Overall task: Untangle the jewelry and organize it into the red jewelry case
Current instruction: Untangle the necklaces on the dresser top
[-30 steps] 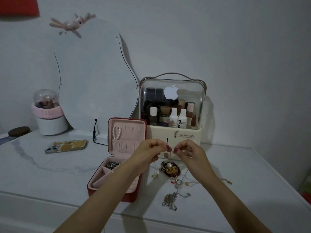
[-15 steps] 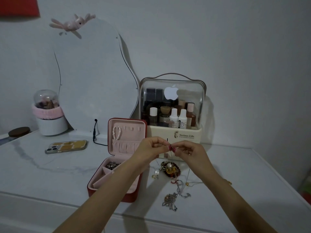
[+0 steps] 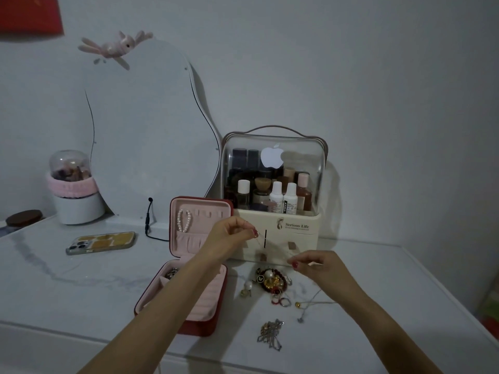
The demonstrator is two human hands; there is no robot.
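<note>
Now the hands have been drawn apart: the left hand (image 3: 229, 236) is raised before the case lid, the right hand (image 3: 313, 265) lowered — each pinching one end of a thin chain (image 3: 272, 248), hardly visible, stretched between them. One strand seems freed. A tangled heap (image 3: 271, 282) remains on the table beside the open red jewelry case (image 3: 189, 287).

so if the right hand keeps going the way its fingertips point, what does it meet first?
The right hand points left and slightly away, pinching a thin chain. Straight on, it would probably meet the left hand first. Depth is unclear, so it might pass in front and reach the red case instead.
</note>
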